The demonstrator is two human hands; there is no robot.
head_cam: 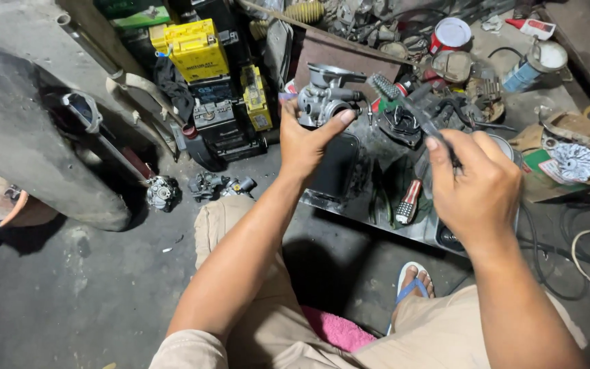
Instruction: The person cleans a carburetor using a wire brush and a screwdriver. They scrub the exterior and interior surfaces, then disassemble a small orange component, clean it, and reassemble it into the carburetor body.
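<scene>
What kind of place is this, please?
Probably a small motorcycle repair workshop: the left hand holds a carburetor, the right hand a brush, with yellow batteries on the grimy floor.

The grey concrete floor point(104, 287) carried a metal tray point(377, 212), yellow battery boxes point(196, 48), small engine parts point(206, 186) and a spray can point(530, 65).

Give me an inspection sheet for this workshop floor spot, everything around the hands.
Surface: grimy concrete floor, oily metal tray ahead.
Job's things: small metal carburetor; dark brush pointed at it.
Clutter: yellow battery boxes, red-handled screwdriver, spray can, loose engine parts.
Grips: left hand holds the carburetor; right hand holds the brush handle.
Cables: black and white cords coiled at right.
Surroundings: grey tyre at left, pink cloth by the knees.
</scene>
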